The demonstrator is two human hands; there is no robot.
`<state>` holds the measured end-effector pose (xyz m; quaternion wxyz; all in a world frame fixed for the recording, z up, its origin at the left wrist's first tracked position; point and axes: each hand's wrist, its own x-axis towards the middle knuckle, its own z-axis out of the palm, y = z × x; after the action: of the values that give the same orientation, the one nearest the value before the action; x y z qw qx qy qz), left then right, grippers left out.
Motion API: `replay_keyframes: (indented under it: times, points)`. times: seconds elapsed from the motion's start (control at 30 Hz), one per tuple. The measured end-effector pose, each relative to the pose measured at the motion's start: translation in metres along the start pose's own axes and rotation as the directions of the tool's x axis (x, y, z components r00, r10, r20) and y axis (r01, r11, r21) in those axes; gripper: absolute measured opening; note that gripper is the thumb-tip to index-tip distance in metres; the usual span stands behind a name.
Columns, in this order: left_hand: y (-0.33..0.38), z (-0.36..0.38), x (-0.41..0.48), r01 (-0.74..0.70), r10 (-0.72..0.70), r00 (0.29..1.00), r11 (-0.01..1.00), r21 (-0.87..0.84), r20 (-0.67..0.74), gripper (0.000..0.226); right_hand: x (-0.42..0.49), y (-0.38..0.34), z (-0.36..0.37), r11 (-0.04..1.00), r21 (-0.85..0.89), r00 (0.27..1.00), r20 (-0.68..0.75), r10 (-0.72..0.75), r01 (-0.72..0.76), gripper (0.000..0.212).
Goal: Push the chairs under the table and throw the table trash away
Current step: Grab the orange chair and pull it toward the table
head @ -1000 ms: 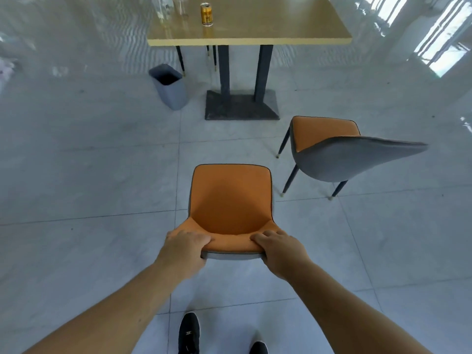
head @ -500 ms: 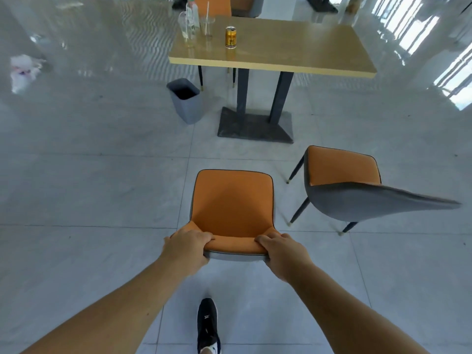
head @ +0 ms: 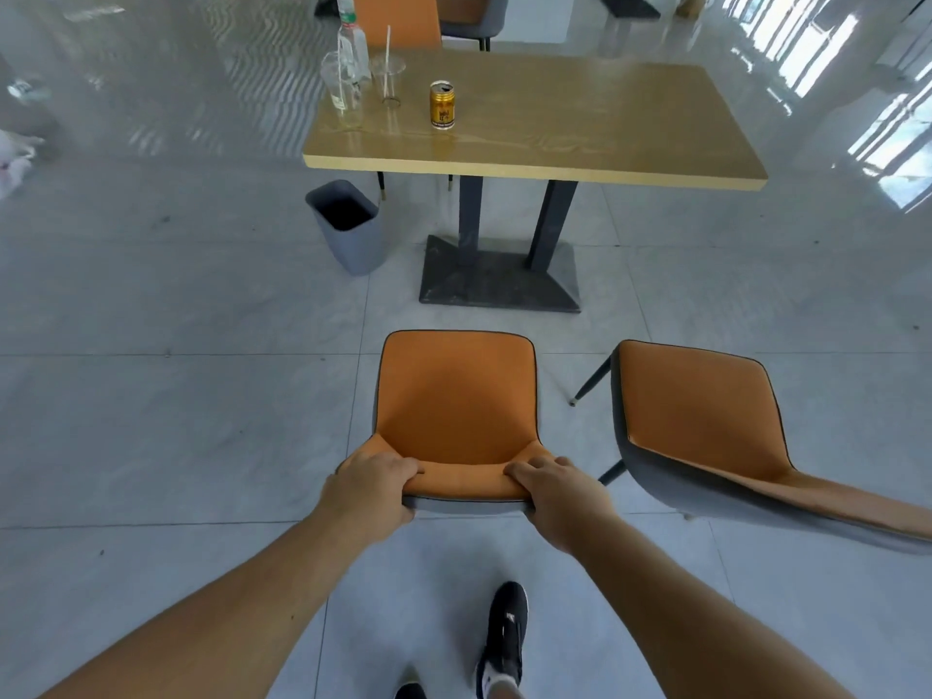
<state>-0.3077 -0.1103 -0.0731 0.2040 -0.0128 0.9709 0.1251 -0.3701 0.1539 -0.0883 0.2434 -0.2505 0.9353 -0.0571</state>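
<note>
Both hands, left (head: pixel 370 489) and right (head: pixel 560 502), clench the padded orange chair (head: pixel 456 401) back's curved, grey-shelled rim.

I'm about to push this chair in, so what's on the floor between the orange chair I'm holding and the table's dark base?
Nothing: the head view shows bare grey floor tiles between the orange chair and the dark base.

The table (head: pixel 580 118) has a glossy wood-grain top on dark matt metal legs. The chair (head: pixel 456 396) wears smooth orange leather-like upholstery over a grey shell. The gold can (head: pixel 442 105) is shiny metal; the floor (head: pixel 176 396) is polished tile.
</note>
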Motion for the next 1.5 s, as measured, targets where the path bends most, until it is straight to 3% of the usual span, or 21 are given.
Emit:
replay_keyframes:
  times: [0.47, 0.97, 1.07, 1.13, 1.27, 1.33, 1.4, 1.5]
  points:
    - [0.000, -0.082, 0.196, 0.051, -0.051, 0.998, 0.998, -0.024, -0.026, 0.052, 0.176, 0.083, -0.104, 0.998, 0.005, 0.998, -0.016, -0.055, 0.056, 0.035]
    - [-0.039, -0.165, 0.389, -0.006, 0.007, 0.993, 1.000, 0.010, -0.120, 0.043, 0.351, 0.120, -0.192, 0.996, 0.034, 0.985, -0.150, 0.087, -0.082, 0.025]
    - [-0.042, -0.171, 0.405, 0.039, -0.036, 0.998, 0.997, 0.061, -0.044, 0.046, 0.364, 0.120, -0.190, 0.996, 0.025, 0.985, -0.145, 0.092, -0.090, 0.022]
    - [-0.042, -0.172, 0.405, 0.050, -0.051, 0.998, 0.996, 0.073, 0.019, 0.050, 0.361, 0.118, -0.187, 0.993, 0.051, 0.985, -0.131, 0.108, -0.103, 0.028]
    - [-0.010, -0.187, 0.393, 0.185, -0.195, 0.978, 0.975, 0.125, 0.071, 0.080, 0.325, 0.121, -0.195, 0.971, 0.197, 0.971, -0.169, 0.171, -0.137, 0.071]
    - [0.034, -0.195, 0.390, 0.092, -0.098, 0.995, 0.986, 0.139, 0.032, 0.090, 0.287, 0.138, -0.204, 0.963, 0.228, 0.954, -0.230, 0.194, -0.141, 0.078]
    - [0.098, -0.199, 0.386, -0.089, 0.091, 0.995, 0.995, 0.033, -0.051, 0.088, 0.238, 0.170, -0.212, 0.961, 0.216, 0.932, -0.280, 0.232, -0.175, 0.076]
    - [0.216, -0.193, 0.372, -0.330, 0.314, 0.939, 0.937, -0.114, -0.139, 0.083, 0.147, 0.235, -0.219, 0.935, 0.223, 0.872, -0.350, 0.342, -0.277, 0.074]
